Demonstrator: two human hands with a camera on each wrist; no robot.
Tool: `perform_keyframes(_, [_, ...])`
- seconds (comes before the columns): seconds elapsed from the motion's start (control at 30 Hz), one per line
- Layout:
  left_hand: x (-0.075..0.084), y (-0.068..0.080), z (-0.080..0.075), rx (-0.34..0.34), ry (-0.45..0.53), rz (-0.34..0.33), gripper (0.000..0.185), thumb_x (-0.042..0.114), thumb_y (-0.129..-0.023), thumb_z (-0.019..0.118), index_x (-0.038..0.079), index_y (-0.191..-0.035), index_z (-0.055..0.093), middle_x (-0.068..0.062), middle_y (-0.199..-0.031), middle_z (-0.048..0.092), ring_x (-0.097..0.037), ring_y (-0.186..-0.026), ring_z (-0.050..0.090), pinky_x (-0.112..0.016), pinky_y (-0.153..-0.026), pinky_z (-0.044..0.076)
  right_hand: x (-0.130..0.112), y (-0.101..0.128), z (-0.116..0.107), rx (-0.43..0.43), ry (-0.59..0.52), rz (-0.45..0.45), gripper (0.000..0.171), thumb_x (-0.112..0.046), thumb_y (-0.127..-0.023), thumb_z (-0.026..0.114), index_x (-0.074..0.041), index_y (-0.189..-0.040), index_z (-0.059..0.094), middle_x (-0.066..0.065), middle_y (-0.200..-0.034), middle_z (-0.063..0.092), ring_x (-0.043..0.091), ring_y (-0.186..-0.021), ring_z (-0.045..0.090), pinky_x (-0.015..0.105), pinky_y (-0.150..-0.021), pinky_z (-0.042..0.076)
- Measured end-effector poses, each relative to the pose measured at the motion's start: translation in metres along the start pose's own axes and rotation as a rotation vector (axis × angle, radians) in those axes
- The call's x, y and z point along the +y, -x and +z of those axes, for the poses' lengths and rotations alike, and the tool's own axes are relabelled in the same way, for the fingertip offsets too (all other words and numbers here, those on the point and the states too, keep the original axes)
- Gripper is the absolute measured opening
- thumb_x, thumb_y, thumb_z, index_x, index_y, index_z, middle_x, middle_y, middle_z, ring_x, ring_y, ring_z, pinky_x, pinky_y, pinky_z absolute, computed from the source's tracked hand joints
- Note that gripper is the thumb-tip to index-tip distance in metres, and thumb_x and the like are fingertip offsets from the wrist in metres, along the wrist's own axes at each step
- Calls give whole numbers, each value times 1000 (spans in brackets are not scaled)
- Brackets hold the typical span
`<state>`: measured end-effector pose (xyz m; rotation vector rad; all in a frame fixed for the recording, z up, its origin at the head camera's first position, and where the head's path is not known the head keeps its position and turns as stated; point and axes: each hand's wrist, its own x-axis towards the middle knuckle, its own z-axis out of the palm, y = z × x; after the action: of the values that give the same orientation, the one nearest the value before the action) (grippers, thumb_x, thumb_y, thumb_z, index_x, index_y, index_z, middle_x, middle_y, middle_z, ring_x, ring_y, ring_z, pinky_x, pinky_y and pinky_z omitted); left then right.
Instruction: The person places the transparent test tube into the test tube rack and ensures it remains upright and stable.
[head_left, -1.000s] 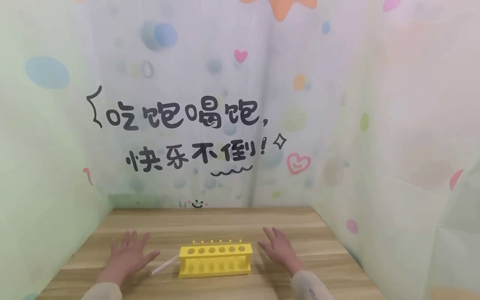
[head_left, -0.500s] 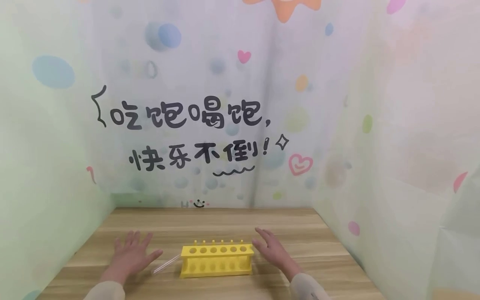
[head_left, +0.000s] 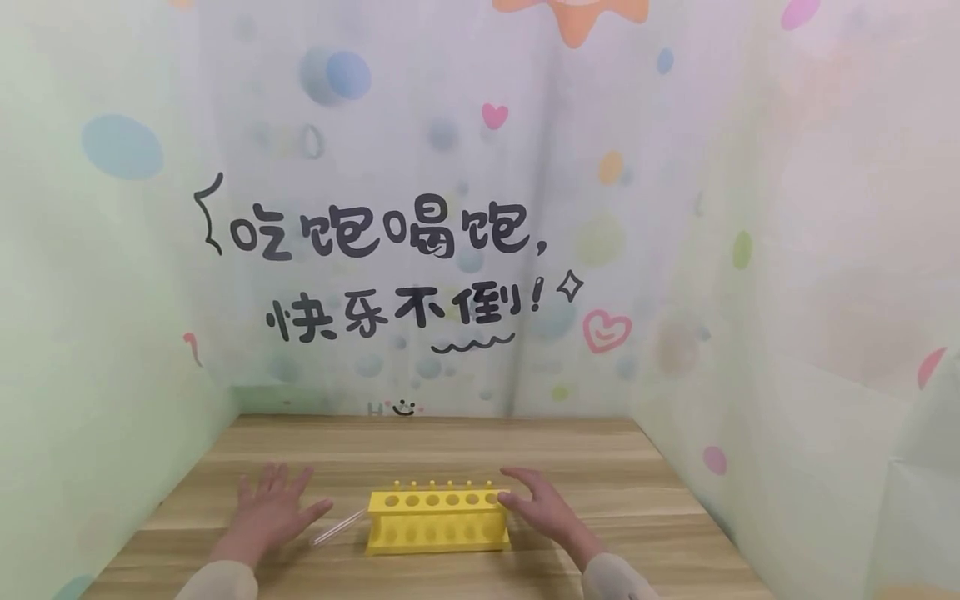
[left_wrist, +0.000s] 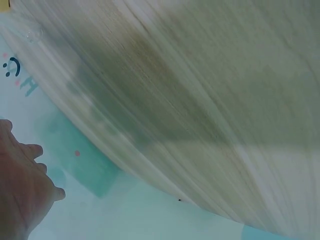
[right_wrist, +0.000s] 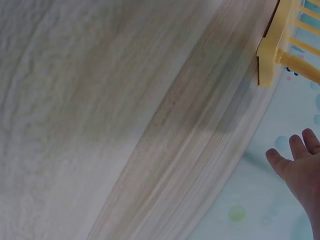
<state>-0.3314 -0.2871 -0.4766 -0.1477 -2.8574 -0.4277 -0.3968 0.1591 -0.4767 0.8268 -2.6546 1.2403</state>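
A yellow test tube rack (head_left: 436,521) with a row of round holes stands on the wooden table (head_left: 420,450) near its front. A clear test tube (head_left: 337,528) lies flat on the wood just left of the rack. My left hand (head_left: 272,510) rests palm down on the table left of the tube, fingers spread. My right hand (head_left: 536,507) is open with fingers straight, its fingertips at the rack's right end. In the right wrist view the rack's end (right_wrist: 280,42) shows at top right and my right hand (right_wrist: 300,172) at the right edge. My left hand (left_wrist: 22,190) shows at the lower left of the left wrist view.
Cloth walls printed with coloured dots and black writing (head_left: 375,275) close in the table at the back, left (head_left: 90,400) and right (head_left: 810,417). Bare wood lies behind the rack up to the back wall.
My right hand has slid left from beside the rack until its fingertips reach the rack's right end. The left hand stays flat in place. The head view has shifted slightly.
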Motion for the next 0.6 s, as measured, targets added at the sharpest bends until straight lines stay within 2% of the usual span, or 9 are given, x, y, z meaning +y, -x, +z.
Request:
perform_keyframes(0.27, [2, 1, 1, -6, -10, 9, 87, 66, -94, 48, -3, -146, 41, -44, -147, 22, -62, -138, 9, -77, -102, -10, -1, 3, 1, 2, -29, -21, 52, -38, -96, 64, -2, -133, 58, 19, -138, 55, 46, -130, 44, 68, -106, 31])
perform_keyframes(0.47, [4, 2, 1, -21, -15, 11, 90, 70, -93, 44, -2, -146, 42, -43, -147, 23, -62, -138, 9, -78, -102, -9, 1, 5, 2, -11, -66, -3, 47, -36, -96, 64, -5, -131, 59, 20, -140, 52, 46, -133, 41, 69, -106, 28])
perform_keyframes(0.6, [5, 2, 0, -12, -15, 7, 87, 67, -94, 47, -2, -146, 43, -43, -147, 23, -62, -138, 9, -78, -102, -8, 2, 5, 2, -11, -87, 13, 41, -35, -95, 65, -8, -126, 62, 24, -143, 48, 49, -134, 38, 73, -105, 26])
